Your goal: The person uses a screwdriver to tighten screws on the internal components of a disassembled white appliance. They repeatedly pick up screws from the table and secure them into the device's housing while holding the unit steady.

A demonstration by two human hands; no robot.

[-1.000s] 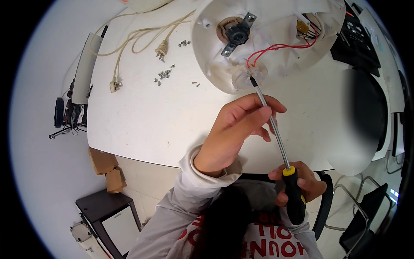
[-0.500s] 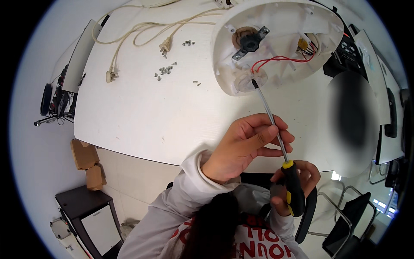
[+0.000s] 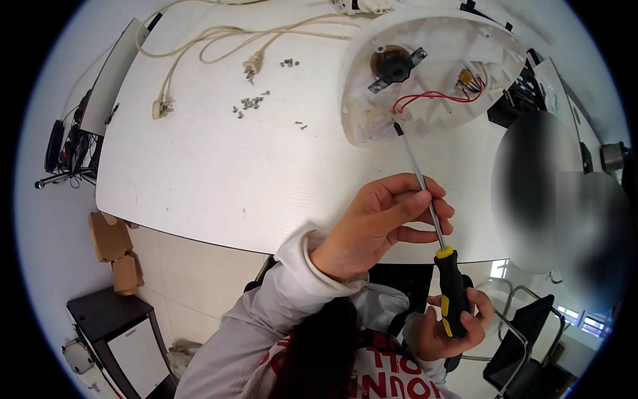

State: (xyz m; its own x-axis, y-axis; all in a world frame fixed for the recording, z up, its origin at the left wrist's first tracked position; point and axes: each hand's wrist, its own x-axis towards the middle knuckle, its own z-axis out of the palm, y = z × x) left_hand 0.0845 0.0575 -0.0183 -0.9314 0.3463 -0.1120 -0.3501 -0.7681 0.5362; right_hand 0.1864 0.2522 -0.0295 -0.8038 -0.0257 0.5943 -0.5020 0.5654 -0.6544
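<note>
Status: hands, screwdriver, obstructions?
Left hand pinching screwdriver shaft; right hand at its handle, grip unclear. Tip over white shell, contact unclear. Red wires close beyond tip.

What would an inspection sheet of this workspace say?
Surface: white table, dark specks scattered on it.
Things: metal screwdriver with black-and-yellow handle, its dark tip over the lower-left part of the white rounded plastic housing; contact unclear.
Clutter: small silvery metal screws in loose groups, left of the housing.
Hands: left hand pinches the shaft; right hand is at the handle, grip partly hidden.
Cables: cream power cords ending in plugs; thin red wires inside the housing.
Surroundings: brown cardboard boxes, dark cabinet with white front, black metal-framed chair.
</note>
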